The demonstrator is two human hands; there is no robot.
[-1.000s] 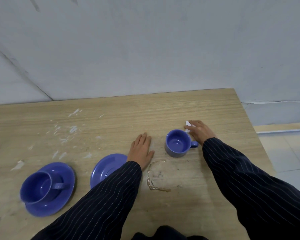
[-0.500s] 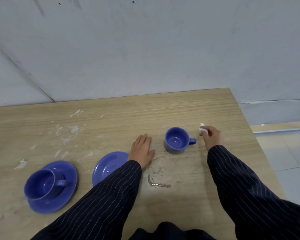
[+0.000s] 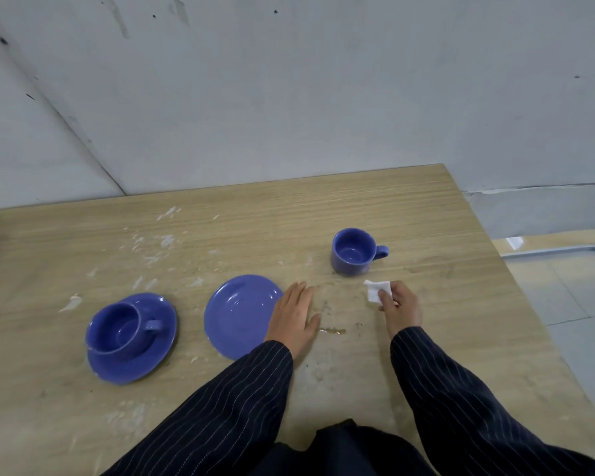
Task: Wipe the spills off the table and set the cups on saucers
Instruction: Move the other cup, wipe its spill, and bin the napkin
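Note:
A blue cup [image 3: 352, 251] stands alone on the wooden table [image 3: 426, 235], handle to the right. An empty blue saucer [image 3: 236, 312] lies left of my left hand [image 3: 294, 317], which rests flat on the table, covering the saucer's right edge. My right hand [image 3: 401, 309] pinches a small white tissue [image 3: 377, 292] just below the lone cup. A thin brown spill [image 3: 334, 331] remains between my hands. Another blue cup [image 3: 115, 329] sits on a second saucer [image 3: 134, 359] at the left.
White flecks and scraps [image 3: 158, 249] are scattered over the table's left half. The table's right edge [image 3: 516, 290] drops to a tiled floor. A grey wall [image 3: 289, 97] stands behind the table.
My right hand with the tissue has come from beside the cup's handle to in front of the cup. The brown ring of spill has shrunk to a short streak. The left hand stays flat.

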